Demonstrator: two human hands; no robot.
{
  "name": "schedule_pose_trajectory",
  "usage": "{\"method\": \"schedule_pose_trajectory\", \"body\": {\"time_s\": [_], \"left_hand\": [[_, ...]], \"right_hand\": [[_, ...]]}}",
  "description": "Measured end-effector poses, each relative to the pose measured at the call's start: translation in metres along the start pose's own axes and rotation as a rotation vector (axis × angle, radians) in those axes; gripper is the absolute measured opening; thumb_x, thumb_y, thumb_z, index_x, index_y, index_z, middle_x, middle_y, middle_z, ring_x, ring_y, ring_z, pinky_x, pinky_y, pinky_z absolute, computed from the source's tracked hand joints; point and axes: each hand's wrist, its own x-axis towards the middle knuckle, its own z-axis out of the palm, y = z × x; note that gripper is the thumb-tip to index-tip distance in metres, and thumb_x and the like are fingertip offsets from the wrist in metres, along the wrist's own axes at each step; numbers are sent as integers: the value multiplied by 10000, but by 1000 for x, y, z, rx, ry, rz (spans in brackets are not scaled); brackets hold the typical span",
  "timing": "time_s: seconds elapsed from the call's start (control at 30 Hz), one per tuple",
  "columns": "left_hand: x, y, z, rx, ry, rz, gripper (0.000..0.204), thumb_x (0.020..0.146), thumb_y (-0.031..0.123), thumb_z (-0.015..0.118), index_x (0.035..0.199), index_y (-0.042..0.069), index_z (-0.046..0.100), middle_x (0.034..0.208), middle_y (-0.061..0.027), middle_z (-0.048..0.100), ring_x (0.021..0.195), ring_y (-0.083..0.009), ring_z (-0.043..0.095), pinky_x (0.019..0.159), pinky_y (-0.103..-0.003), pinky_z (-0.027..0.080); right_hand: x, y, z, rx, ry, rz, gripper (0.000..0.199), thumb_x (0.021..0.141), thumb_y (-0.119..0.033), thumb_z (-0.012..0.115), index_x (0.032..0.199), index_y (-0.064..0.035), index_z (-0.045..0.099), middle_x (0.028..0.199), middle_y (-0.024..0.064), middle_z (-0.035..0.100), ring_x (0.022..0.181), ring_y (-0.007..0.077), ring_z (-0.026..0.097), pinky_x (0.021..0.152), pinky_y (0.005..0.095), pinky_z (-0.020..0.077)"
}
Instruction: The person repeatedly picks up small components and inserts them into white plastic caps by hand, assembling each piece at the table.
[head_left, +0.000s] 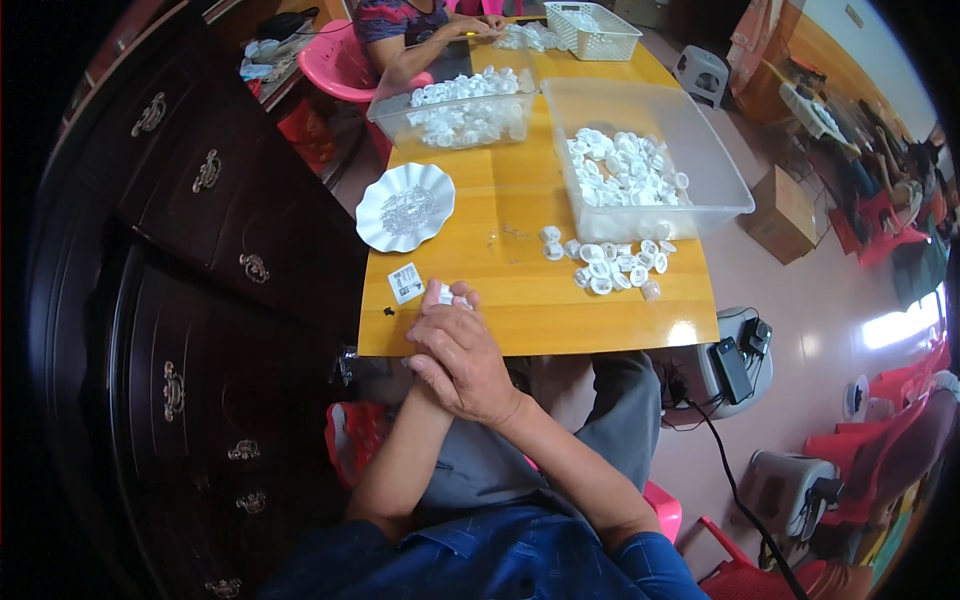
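Note:
Both my hands meet over the table's near edge, the right crossing on top of the left. Between the fingertips of my left hand (431, 300) shows a small white plastic piece (449, 294). My right hand (466, 362) is closed, its fingers curled over the left hand; whatever it grips is hidden. Just beyond lies a white card with a printed square (405, 283), with a tiny black piece (389, 311) beside it. A wavy-rimmed white plate (372, 215) holds many small clear bits. Loose round white plastic caps (620, 265) lie to the right.
Two clear plastic bins, one on the left (385, 120) and one on the right (720, 180), hold piles of white caps. At the far end another person (405, 35) handles white pieces near a white basket (610, 45). Dark drawers (200, 250) stand close on the left.

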Motion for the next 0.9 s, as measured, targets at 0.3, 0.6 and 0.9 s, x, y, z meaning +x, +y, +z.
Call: {"method": "schedule_pose_trajectory", "body": {"time_s": [0.3, 0.6, 0.9], "left_hand": [[129, 121, 113, 617, 32, 560, 369, 1028, 488, 602, 969, 128, 660, 815, -17, 652, 538, -101, 533, 445, -254, 382], [323, 181, 209, 2179, 52, 1132, 345, 960, 319, 714, 1079, -4, 734, 888, -35, 732, 806, -106, 670, 725, -279, 527], [165, 25, 93, 2038, -476, 697, 215, 903, 129, 705, 1093, 34, 740, 909, -107, 730, 856, -250, 711, 796, -357, 559]], "right_hand": [[-45, 6, -55, -14, -102, 279, 167, 934, -144, 701, 1063, -45, 666, 990, 141, 683, 946, 355, 674, 845, 442, 545], [-107, 18, -93, 10, -265, 634, 122, 956, -141, 678, 1042, -54, 673, 952, 134, 698, 890, 347, 696, 786, 425, 564], [-119, 16, -105, 12, -318, 671, 149, 967, -123, 669, 1088, -36, 680, 990, 173, 687, 949, 375, 685, 836, 427, 552]]}}
